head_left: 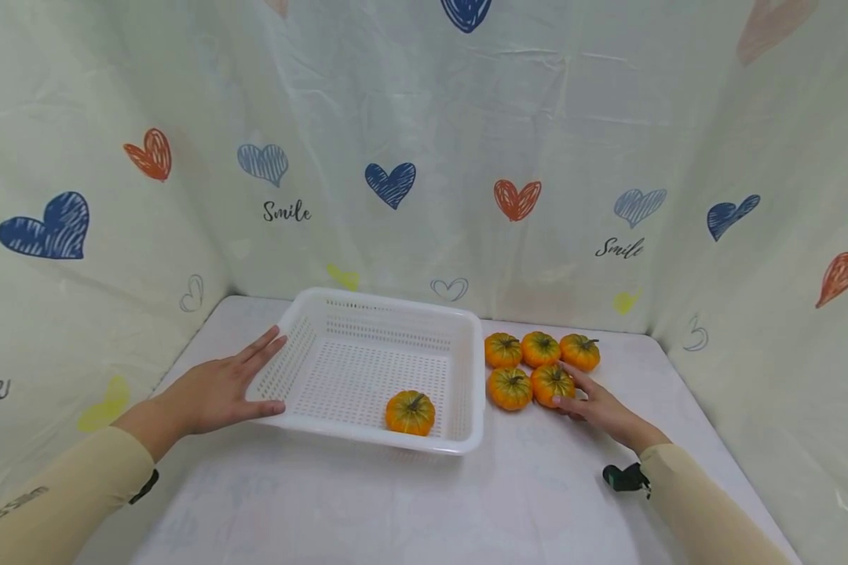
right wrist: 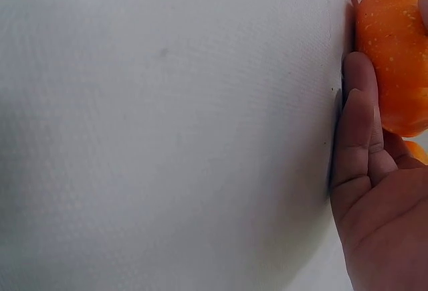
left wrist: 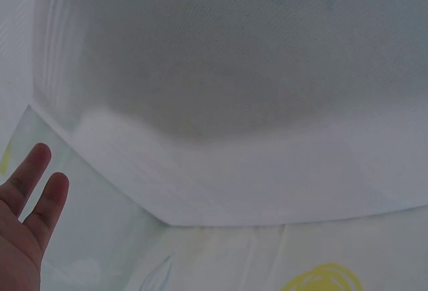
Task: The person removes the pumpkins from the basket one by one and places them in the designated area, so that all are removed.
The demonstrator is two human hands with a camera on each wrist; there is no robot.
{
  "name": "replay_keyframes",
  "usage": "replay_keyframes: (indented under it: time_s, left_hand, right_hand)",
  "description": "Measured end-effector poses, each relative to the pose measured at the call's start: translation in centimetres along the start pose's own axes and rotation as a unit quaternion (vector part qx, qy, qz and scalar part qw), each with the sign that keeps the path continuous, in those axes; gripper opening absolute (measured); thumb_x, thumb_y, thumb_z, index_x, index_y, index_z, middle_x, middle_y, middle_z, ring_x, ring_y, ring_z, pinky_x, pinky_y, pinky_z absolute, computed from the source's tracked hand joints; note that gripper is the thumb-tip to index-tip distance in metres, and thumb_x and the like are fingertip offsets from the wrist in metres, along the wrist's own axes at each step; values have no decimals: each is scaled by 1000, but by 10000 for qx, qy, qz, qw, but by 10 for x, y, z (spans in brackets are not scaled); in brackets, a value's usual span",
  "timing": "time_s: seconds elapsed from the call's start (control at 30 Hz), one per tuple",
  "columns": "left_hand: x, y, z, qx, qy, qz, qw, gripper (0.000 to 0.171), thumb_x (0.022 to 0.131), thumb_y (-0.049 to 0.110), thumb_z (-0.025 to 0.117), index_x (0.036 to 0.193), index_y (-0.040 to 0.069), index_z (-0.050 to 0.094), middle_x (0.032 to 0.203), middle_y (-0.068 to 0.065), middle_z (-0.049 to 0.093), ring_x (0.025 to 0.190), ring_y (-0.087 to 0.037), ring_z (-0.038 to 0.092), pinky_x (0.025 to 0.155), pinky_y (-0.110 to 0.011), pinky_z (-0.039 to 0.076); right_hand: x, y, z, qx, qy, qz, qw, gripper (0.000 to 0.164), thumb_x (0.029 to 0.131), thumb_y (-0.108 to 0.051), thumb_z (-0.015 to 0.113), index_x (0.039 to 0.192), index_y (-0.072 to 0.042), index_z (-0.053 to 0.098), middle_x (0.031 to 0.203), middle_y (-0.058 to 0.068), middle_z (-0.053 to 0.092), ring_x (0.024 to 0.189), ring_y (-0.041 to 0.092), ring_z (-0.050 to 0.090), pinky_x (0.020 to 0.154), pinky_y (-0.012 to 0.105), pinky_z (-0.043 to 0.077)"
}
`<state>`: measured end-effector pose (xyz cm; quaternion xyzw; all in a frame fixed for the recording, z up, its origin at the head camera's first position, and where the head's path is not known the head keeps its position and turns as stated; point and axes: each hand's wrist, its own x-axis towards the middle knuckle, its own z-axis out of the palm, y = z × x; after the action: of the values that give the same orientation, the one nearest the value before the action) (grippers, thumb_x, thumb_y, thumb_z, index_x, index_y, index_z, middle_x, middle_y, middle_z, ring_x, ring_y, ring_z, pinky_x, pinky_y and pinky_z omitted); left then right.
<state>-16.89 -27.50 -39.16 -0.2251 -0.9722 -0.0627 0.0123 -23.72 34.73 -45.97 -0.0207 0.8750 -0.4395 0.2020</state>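
In the head view, my right hand [head_left: 597, 404] is at the front-row small orange pumpkin [head_left: 551, 384] on the right. Its thumb and fingers lie on either side of this pumpkin, which also shows beside the fingers in the right wrist view [right wrist: 394, 60]. My left hand [head_left: 219, 388] is spread at the left edge of a white plastic basket [head_left: 477, 392], its fingers and thumb extended. Two of its fingers [left wrist: 50, 204] show straight in the left wrist view. Another pumpkin [head_left: 410, 413] sits inside the basket, near the front.
Beside the held pumpkin sits another pumpkin [head_left: 510, 389], close to the basket's right wall. Three more form a row behind: a left one [head_left: 502, 350], a middle one [head_left: 540, 348] and a right one [head_left: 579, 352]. A heart-printed curtain [head_left: 452, 251] encloses the white table [head_left: 367, 510].
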Motion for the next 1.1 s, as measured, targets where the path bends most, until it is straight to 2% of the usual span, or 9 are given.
replay_keyframes:
  time_s: [0.17, 0.3, 0.47, 0.57, 0.7, 0.8, 0.97, 1.1]
  left_hand:
    - [0, 1, 0, 9, -5, 3, 10000, 100, 89, 70, 55, 160, 11, 17, 166, -8, 11, 112, -41, 62, 84, -54, 53]
    - [0, 1, 0, -6, 2, 9, 10000, 100, 88, 70, 56, 160, 11, 18, 166, -8, 11, 112, -42, 62, 85, -56, 52]
    - [0, 1, 0, -58, 25, 32, 10000, 101, 88, 71, 56, 160, 11, 18, 166, -8, 11, 112, -41, 62, 86, -55, 52]
    - [0, 1, -1, -74, 26, 38, 10000, 100, 88, 71, 56, 160, 11, 18, 166, -8, 11, 113, -41, 62, 87, -56, 51]
    - [-2, 1, -2, -77, 27, 28, 10000, 100, 89, 70, 56, 160, 10, 19, 166, -8, 11, 113, -41, 61, 87, -56, 51]
    - [-3, 0, -3, -53, 20, -3, 10000, 100, 88, 71, 56, 160, 11, 19, 166, -8, 11, 114, -42, 61, 88, -56, 51]
    - [-2, 0, -3, -32, -10, -34, 10000, 100, 88, 71, 55, 160, 11, 19, 166, -8, 11, 115, -42, 60, 88, -56, 51]
    - [-1, 1, -3, -56, -20, -16, 10000, 100, 88, 72, 54, 159, 11, 20, 166, -8, 12, 112, -42, 62, 86, -56, 52]
  right_hand:
    - [-4, -2, 0, -23, -35, 33, 10000, 93, 92, -49, 69, 161, -21, 13, 160, 27, 9, 116, 32, 56, 104, 55, 42]
    - [-10, -4, -4, -199, -39, 32, 9998, 96, 92, -46, 70, 161, -15, 11, 156, 29, 19, 109, 27, 61, 101, 53, 45]
    - [-22, -16, -27, -521, 78, -129, 9985, 91, 95, -41, 67, 159, -5, 13, 151, 32, 31, 107, 30, 65, 97, 50, 50]
    - [-28, -31, -44, -673, 222, -431, 9966, 87, 98, -39, 64, 158, -2, 13, 150, 34, 32, 109, 35, 64, 95, 50, 51]
    - [-27, -68, -55, -834, 338, -955, 9914, 81, 99, -38, 62, 159, -6, 17, 151, 31, 34, 117, 40, 59, 97, 55, 48]
    - [-15, -105, -50, -825, 232, -1244, 9885, 80, 97, -40, 64, 159, -14, 20, 153, 25, 35, 123, 42, 54, 98, 56, 47]
    - [9, -171, -19, -730, -262, -1585, 9843, 76, 96, -38, 67, 158, -22, 26, 154, 16, 38, 120, 37, 59, 99, 53, 47]
    - [24, -211, 14, -811, -703, -1715, 9793, 73, 96, -35, 67, 157, -24, 28, 153, 11, 40, 113, 29, 64, 98, 49, 49]
